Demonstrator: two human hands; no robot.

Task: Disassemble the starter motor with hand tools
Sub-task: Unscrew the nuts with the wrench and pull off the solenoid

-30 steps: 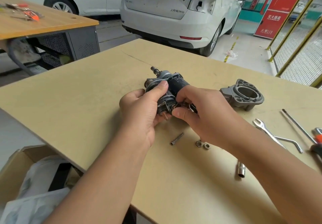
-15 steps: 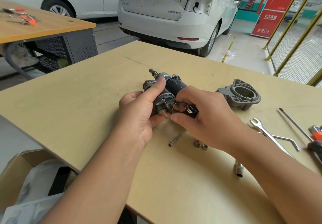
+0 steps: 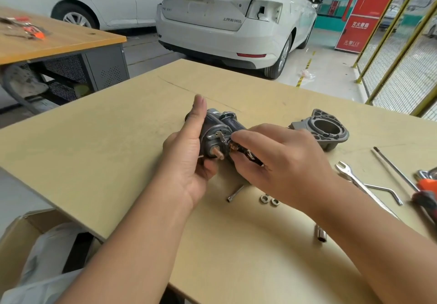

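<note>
head view, one starter motor (image 3: 216, 133), two hands, two nuts (image 3: 269, 200)

Workshop interior: two white cars (image 3: 227, 19) on grey floor (image 3: 331, 71); second wooden bench (image 3: 59, 41) left; yellow mesh fencing (image 3: 402, 67) right.

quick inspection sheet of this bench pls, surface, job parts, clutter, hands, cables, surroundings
surface: tan wooden table, scuffed with a faint line across its far part.
job's things: starter motor held above the table; grey end housing already off, lying to the right; two nuts, a long bolt and a socket lying loose.
clutter: spanner, bent rod, orange-handled tool at the right edge.
hands: left hand grips the motor, thumb up; right hand pinches a part at its terminal end.
cables: nothing seen.
surroundings: white car, second bench, yellow fence, cardboard box.
</note>
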